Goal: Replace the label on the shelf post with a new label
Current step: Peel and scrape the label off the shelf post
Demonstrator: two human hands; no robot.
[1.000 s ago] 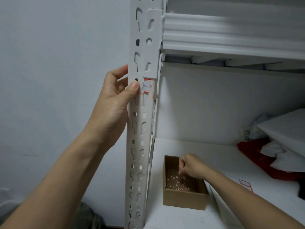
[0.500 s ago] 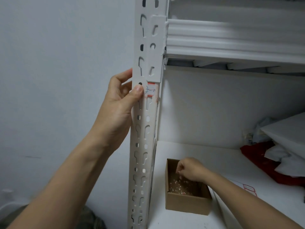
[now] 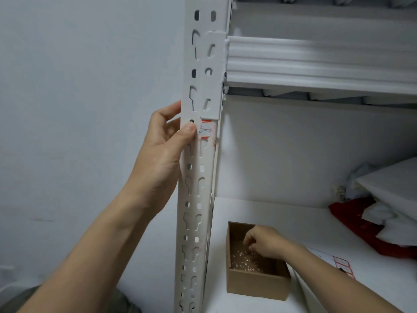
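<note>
At the left edge of a white shelving unit, the slotted steel shelf post (image 3: 196, 177) runs from top to bottom of the view, with a ribbed shelf beam (image 3: 316, 62) hooked into it above and a white shelf board (image 3: 270, 213) below. The left hand (image 3: 164, 150) grips the post, fingers wrapped round its left edge and thumb pressed on its front face. On the board, near the post, stands an open cardboard box (image 3: 255, 283). The right hand (image 3: 264, 243) reaches into it with fingers curled downward; whether they pinch anything cannot be told. A sheet of red-bordered labels (image 3: 340, 264) lies right of the box. The label (image 3: 206, 131), red-striped with blue handwriting, sits on the post just beside the left thumb. Small paper scraps (image 3: 243, 260) litter the box floor.
</note>
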